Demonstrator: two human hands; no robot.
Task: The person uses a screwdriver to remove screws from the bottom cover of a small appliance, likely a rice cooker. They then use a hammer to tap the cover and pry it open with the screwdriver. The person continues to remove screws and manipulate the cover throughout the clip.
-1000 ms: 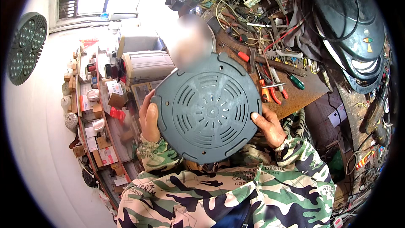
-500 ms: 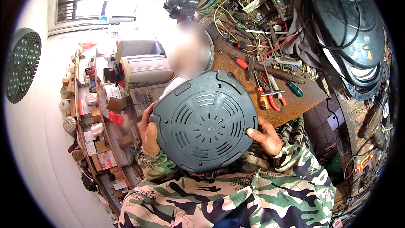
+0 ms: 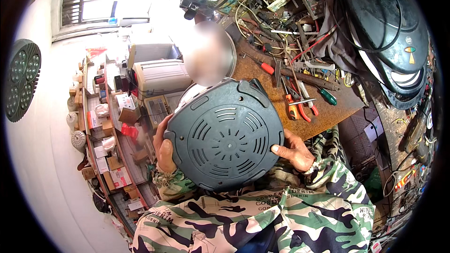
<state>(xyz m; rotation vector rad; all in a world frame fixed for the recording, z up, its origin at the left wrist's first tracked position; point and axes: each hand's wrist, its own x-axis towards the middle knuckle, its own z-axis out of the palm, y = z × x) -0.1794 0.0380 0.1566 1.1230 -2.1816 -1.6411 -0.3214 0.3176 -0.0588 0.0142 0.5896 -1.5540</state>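
- My left hand point(image 3: 165, 152) grips the left rim of the round dark-grey plastic appliance base point(image 3: 224, 133), thumb on the face and fingers wrapped behind the edge.
- My right hand point(image 3: 294, 150) clamps the right rim, thumb pressed on the vented face, the other fingers hidden behind it.
- I hold the base between both hands at the centre of the frame, its underside turned toward me with arcs of slots around a ring; it sits just above my camouflage sleeves point(image 3: 262, 215) at the lower edge.
- Right of the base lies a rusty brown metal bench top point(image 3: 328, 107), carrying orange-handled pliers point(image 3: 300, 105), a green-handled screwdriver point(image 3: 327, 96) and a red-handled screwdriver point(image 3: 266, 68).
- Above that, at the upper centre, is a tangle of loose wires point(image 3: 262, 4).
- At the upper right hang stacked black round lids point(image 3: 393, 42).
- At the left runs a cluttered wooden shelf of small boxes point(image 3: 108, 150).
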